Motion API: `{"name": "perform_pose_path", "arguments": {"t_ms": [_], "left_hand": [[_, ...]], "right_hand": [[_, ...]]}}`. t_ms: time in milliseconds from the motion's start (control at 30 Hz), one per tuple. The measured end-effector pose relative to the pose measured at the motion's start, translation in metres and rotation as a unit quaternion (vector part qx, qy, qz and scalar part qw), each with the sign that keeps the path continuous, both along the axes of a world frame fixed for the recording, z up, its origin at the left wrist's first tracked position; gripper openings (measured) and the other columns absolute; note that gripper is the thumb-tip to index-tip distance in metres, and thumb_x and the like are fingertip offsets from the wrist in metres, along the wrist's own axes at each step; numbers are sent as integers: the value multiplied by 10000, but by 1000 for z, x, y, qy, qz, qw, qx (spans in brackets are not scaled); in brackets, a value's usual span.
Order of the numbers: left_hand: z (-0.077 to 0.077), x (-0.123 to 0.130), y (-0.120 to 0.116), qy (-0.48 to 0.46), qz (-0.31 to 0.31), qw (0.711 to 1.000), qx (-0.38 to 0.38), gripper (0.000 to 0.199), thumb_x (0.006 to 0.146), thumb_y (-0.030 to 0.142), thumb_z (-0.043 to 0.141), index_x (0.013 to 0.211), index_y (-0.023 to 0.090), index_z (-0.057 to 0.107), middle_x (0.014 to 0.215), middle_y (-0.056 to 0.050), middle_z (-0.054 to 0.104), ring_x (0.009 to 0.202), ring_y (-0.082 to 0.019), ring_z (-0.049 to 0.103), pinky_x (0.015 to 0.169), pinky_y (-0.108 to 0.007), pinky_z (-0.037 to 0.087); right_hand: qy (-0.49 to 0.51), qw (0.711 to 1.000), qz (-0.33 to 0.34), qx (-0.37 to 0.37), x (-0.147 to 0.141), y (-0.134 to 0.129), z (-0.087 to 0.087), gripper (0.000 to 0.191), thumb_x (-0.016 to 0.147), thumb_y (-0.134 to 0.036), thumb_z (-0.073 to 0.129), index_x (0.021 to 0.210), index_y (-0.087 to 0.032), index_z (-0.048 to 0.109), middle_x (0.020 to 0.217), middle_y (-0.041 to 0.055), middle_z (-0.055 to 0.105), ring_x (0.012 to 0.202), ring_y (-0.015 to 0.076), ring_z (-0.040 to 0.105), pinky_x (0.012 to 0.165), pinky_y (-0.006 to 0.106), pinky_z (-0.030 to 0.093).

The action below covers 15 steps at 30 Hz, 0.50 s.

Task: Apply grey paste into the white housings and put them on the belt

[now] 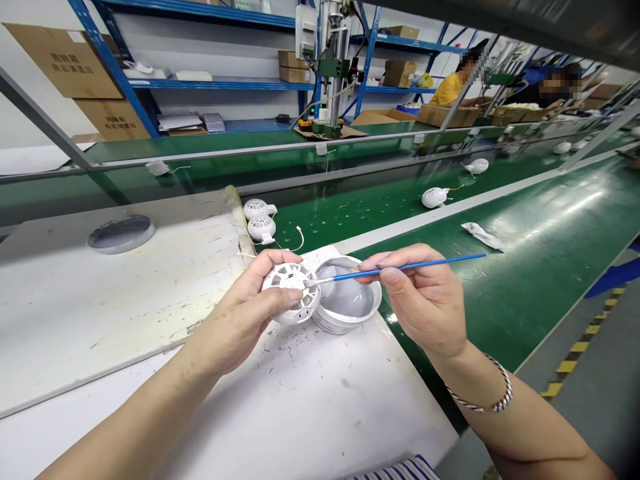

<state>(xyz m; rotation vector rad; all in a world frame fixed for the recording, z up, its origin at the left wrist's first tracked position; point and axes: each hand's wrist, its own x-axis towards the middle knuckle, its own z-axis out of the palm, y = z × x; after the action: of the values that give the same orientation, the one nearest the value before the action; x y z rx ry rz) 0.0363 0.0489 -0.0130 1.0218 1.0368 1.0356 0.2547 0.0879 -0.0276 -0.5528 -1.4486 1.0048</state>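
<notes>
Blue-handled paintbrush (400,269) sat in a narrow, pencil-like pinch of the right hand (420,300), its tip at a white perforated plastic shell (291,285) steadied by the curled fingers of the left hand (240,317), directly beside a white tub (335,321) of grey paste (347,298): a well-controlled hold for fine work.

**Fine brush (400,268) meets vented white shell (291,293)**

The shell is a rounded white plastic housing, its domed face pierced by a ring of wedge-shaped slots. It sits tilted in the left hand (240,313), with the fingers curled around its side. The brush has a slim blue handle and a silver ferrule. The right hand (417,300) pinches it near the ferrule, and its tip reaches the shell's rim. Just beside them stands a round white tub (335,323) holding smooth pale grey paste (347,300).
</notes>
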Motion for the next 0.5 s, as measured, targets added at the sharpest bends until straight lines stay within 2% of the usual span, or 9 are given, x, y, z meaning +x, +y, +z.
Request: {"name": "perform_pose_path", "arguments": {"t_ms": [100, 200, 267, 367, 433, 500], "left_hand": [[-1, -2, 1, 0, 4, 1000, 6, 239, 836, 232, 661, 1052, 294, 581, 878, 27, 638, 725, -103, 551, 618, -187, 427], [-3, -3, -1, 28, 15, 999, 21, 260, 832, 226, 663, 1062, 311, 575, 920, 30, 633, 749, -110, 547, 635, -200, 432], [-5, -2, -4, 56, 10, 998, 37, 298, 841, 275, 679, 1108, 336, 559, 952, 26, 622, 780, -125, 540, 655, -220, 439], [-7, 2, -12, 93, -7, 993, 66, 335, 848, 345, 688, 1146, 359, 535, 1007, 17, 600, 824, -147, 530, 676, -247, 445], [-5, 4, -17, 128, -8, 988, 88, 334, 842, 353, 694, 1135, 355, 535, 1063, 12, 588, 831, -150, 527, 670, -249, 447], [-2, 6, -21, 158, -6, 982, 102, 324, 837, 341, 694, 1121, 345, 538, 1098, 6, 581, 815, -150, 528, 656, -250, 451]], "right_hand": [[8, 999, -26, 40, 9, 4, 3, 77, 913, -217, 633, 943, -281, 663, 906, -10, 737, 818, 182, 736, 726, 367, 660], [-26, 978, -134, 160, 15, 4, 5, 167, 928, -209, 600, 1003, -335, 680, 924, -2, 729, 834, 195, 723, 745, 397, 647], [-117, 936, -176, 283, 15, 1, 5, 240, 914, -174, 602, 1056, -347, 688, 970, 18, 731, 925, 216, 714, 799, 407, 632], [-271, 842, -159, 439, 10, -5, 4, 235, 872, -143, 639, 1021, -308, 715, 986, 16, 738, 1027, 208, 695, 853, 339, 606], [-320, 790, -167, 496, 6, -7, 3, 204, 870, -152, 632, 960, -309, 727, 968, -16, 741, 1043, 182, 688, 900, 301, 576], [-343, 756, -186, 525, 3, -8, 2, 220, 887, -161, 594, 941, -327, 728, 962, -44, 744, 1059, 163, 679, 944, 298, 542]]}}
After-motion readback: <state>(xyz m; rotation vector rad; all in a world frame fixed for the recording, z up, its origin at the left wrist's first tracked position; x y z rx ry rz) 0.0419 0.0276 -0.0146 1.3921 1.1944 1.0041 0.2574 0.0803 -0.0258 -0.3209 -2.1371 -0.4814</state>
